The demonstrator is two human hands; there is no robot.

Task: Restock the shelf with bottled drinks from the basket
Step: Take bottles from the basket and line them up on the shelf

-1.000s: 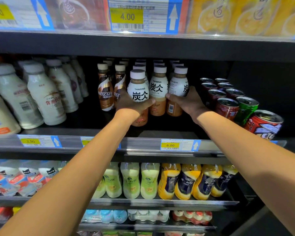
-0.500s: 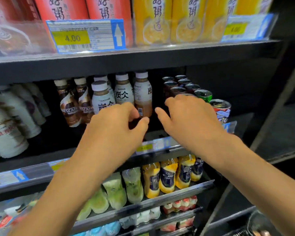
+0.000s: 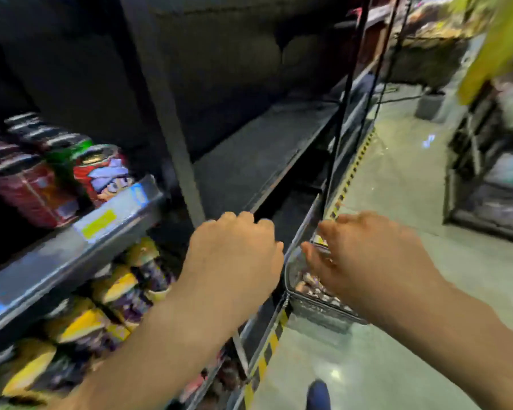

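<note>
Fingers [image 3: 243, 221] loosely curled on your left hand [image 3: 234, 255] and right hand [image 3: 367, 261], both mid-air, holding nothing. Basket [image 3: 320, 313] on floor [image 3: 367, 365] beside shelf [image 3: 71, 253] base, under right hand; bottled drinks [image 3: 310, 287] inside, blurred.

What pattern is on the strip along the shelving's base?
The strip has yellow and black stripes; the head view shows it.

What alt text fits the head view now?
An empty left hand and right hand are held out toward a wire basket on the floor beside a drinks shelf. Cans stand on it at left, yellow-labelled bottles below them; the picture is blurred.
</note>
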